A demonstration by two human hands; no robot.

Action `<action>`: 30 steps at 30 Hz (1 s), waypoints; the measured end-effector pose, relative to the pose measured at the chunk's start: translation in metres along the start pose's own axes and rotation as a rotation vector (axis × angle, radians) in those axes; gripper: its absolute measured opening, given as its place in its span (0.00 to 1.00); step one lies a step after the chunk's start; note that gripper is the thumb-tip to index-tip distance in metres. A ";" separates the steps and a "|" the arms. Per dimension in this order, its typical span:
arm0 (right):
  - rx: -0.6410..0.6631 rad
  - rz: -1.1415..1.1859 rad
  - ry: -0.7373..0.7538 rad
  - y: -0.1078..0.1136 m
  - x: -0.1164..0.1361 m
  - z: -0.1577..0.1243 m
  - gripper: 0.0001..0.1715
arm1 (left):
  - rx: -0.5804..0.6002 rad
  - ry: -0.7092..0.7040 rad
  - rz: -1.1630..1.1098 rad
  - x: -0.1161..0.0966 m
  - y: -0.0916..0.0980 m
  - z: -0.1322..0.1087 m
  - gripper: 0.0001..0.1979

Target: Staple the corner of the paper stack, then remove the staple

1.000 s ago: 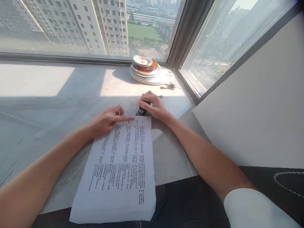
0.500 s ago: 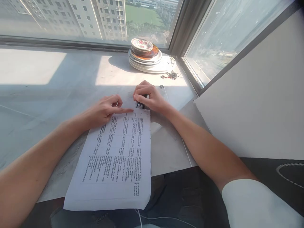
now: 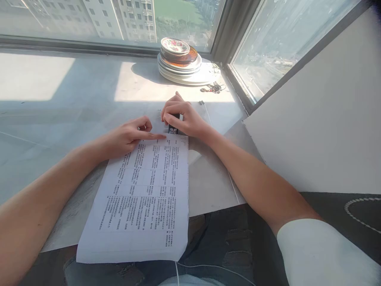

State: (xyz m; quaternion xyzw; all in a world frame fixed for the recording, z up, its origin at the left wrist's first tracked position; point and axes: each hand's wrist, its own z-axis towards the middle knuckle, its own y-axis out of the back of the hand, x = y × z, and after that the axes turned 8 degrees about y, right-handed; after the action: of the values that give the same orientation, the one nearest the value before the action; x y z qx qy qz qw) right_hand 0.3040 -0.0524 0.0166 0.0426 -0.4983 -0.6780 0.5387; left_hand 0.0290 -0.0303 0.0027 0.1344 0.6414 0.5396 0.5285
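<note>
A stack of printed paper sheets [image 3: 145, 190] lies on the grey window ledge [image 3: 59, 111], its near end hanging over the ledge onto my lap. My left hand [image 3: 129, 133] rests on the top edge of the sheets, index finger stretched out flat, the other fingers curled. My right hand [image 3: 181, 118] is closed over a small black stapler [image 3: 173, 129] at the top edge of the sheets, close to the right corner. The stapler is mostly hidden under my fingers.
A stack of plates [image 3: 180, 61] stands at the back by the window corner, with a bunch of keys [image 3: 212, 88] beside it. A white wall panel [image 3: 315, 119] rises at the right. A thin white cable [image 3: 208, 267] crosses my lap.
My right hand has turned and pressed over the stapler at the paper's top edge. The view has tilted down a little; my left hand holds its place.
</note>
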 end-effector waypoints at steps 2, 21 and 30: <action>0.014 -0.003 0.001 0.000 0.001 0.000 0.18 | 0.004 -0.006 -0.014 0.001 -0.001 0.000 0.23; 0.059 0.008 0.051 0.003 0.002 0.000 0.17 | 0.010 0.051 -0.054 -0.001 0.000 0.001 0.20; 0.051 0.013 0.034 0.001 0.002 0.001 0.14 | 0.007 0.044 -0.062 0.001 -0.002 -0.002 0.21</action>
State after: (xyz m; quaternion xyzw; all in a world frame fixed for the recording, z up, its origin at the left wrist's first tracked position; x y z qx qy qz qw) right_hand 0.3031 -0.0537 0.0184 0.0646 -0.5063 -0.6609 0.5502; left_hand 0.0273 -0.0315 0.0006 0.1043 0.6587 0.5235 0.5303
